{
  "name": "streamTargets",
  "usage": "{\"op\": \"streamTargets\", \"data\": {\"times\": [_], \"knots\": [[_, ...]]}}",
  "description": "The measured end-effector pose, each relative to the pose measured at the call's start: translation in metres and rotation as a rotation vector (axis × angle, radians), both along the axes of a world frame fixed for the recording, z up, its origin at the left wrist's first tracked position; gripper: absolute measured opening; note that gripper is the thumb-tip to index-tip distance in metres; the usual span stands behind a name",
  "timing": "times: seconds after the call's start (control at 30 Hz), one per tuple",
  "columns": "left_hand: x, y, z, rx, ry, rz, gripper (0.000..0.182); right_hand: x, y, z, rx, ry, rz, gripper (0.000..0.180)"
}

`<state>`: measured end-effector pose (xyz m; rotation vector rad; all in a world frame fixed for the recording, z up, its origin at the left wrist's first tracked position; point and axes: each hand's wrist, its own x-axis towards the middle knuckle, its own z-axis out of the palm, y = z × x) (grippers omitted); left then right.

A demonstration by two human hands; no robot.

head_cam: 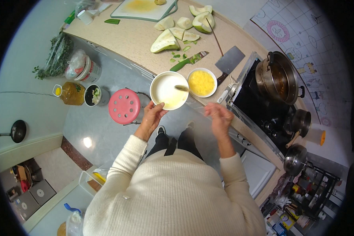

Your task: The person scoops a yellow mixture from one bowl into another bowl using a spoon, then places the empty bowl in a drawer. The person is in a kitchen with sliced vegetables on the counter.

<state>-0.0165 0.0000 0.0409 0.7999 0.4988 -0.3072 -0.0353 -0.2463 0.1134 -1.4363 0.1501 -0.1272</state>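
My left hand (154,115) grips the near rim of a white bowl (165,85), thumb over the edge. In the bowl are a little pale yellowish residue and a spoon (182,88) resting at its right side. My right hand (219,116), blurred, is in the air right of the bowl; whether it holds anything cannot be told. Between the hands and farther back, a second white bowl of yellow food (202,82) stands on the counter. Behind it lie a green-handled knife (188,61) and a cleaver (230,60).
Cut pieces of pale green-skinned melon or gourd (165,41) lie on the counter, near a cutting board (141,8). A large steel pot (277,78) and a saucepan (301,122) stand on the black stove at right. A red stool (124,106) stands on the floor at left.
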Motion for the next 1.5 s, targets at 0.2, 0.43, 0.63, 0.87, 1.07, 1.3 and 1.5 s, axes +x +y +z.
{"op": "streamTargets", "data": {"times": [0.2, 0.43, 0.63, 0.87, 1.07, 1.3, 1.5], "knots": [[0.0, 0.005, -0.002, -0.006, 0.003, 0.032, 0.041, 0.05, -0.095, -0.014, 0.286, 0.087, -0.047, 0.019], [-0.002, 0.005, 0.0, 0.003, 0.002, 0.036, 0.038, 0.085, -0.15, -0.037, 0.101, 0.247, 0.168, 0.02], [-0.004, -0.001, 0.0, 0.011, 0.013, 0.055, 0.037, 0.108, -0.159, -0.046, 0.055, 0.315, 0.27, 0.018], [-0.005, -0.008, 0.001, 0.01, 0.007, 0.077, 0.037, 0.125, -0.158, -0.047, 0.005, 0.391, 0.347, 0.017], [-0.005, -0.015, 0.003, 0.009, -0.01, 0.099, 0.037, 0.133, -0.158, -0.049, 0.005, 0.395, 0.369, 0.018], [-0.006, -0.016, 0.002, 0.017, 0.006, 0.1, 0.038, 0.132, -0.156, -0.051, 0.026, 0.408, 0.333, 0.02], [-0.004, -0.017, 0.001, 0.014, 0.017, 0.09, 0.037, 0.124, -0.153, -0.052, 0.057, 0.466, 0.221, 0.021]]}}
